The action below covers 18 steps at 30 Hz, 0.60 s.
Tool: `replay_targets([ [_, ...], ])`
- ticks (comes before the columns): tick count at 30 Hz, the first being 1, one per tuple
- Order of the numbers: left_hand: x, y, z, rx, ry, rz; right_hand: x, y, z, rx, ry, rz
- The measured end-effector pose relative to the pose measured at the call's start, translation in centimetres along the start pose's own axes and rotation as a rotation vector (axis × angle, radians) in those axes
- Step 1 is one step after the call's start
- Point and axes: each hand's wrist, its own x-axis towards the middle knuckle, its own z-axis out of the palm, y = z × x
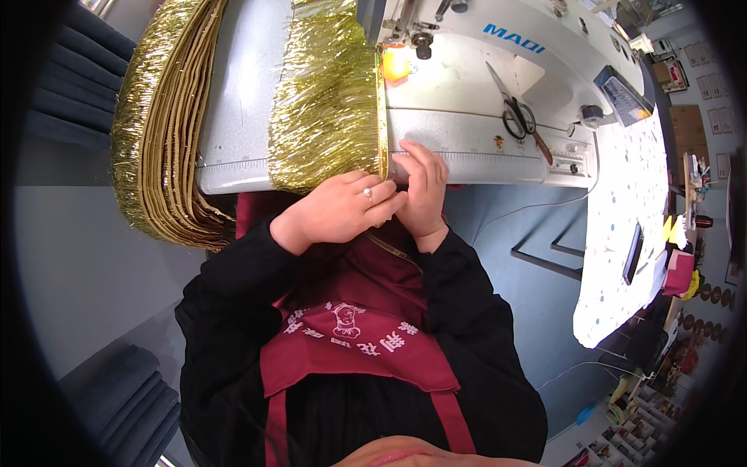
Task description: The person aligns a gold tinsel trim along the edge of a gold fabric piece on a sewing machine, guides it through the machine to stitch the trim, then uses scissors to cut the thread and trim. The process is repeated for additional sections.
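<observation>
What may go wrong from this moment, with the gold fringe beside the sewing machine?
The loose strands of the fringe lie close to the machine, so some might catch in it. The left hand and right hand meet at the near end of the band; an uneven pull there could skew it. The folded stack sags past the edge of the table and might slip off.

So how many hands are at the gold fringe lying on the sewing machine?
2: the left hand at the near right corner of the gold fringe, and the right hand just right of that. No others show.
</observation>
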Motion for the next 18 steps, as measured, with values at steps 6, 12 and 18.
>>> replay_targets([
  [6, -0.7, 2.8, 0.2, 0.114, 0.401, -0.221, -0.1, 0.7, -0.5, 0.146, 0.005, -0.136],
  [12, -0.9, 5.1, 1.9, -0.064, 0.262, -0.29, -1.8, 1.1, -2.5, 0.033, -0.108, -0.346],
  [18, -0.9, 6.3, 3.2, -0.082, 0.24, -0.309, -2.4, 0.9, -2.6, 0.086, -0.118, -0.374],
])
